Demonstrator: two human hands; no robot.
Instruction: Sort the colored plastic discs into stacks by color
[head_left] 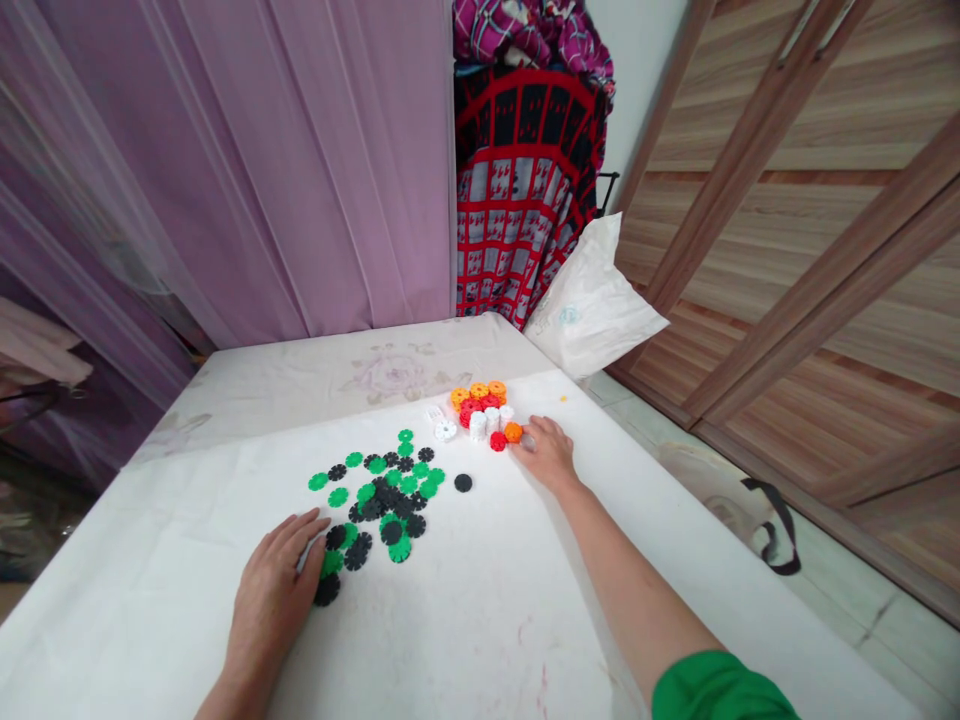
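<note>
Loose green discs and black discs lie in a spread, overlapping heap on the white cloth, mid-table. Sorted colours sit farther off, to the right: yellow stacks at the back, red stacks next, white stacks in front. Small orange stack and red piece sit just beside those, nearest the right hand.

Left hand: palm down at the heap's left edge, fingers extended, thumb apart from them, no pinch visible. Right hand: fingertips at the orange stack's right side. Can't tell if they pinch it or only touch.

Handling, my guess: thin notched plastic, very light, fairly stiff, slightly slick, hard to break. Flat ones are awkward to lift; slide them or catch a notched rim with thumb and index. Take stacks by the sides, low, squeeze lightly; they probably topple if nudged.

Hard to see: lower discs in the heap are covered, so no count. Backs of the stacks are hidden, and disc numbers per stack are too small to read. Left forearm and right sleeve run out of frame at the bottom. Yellow speck on the cloth: can't identify.
</note>
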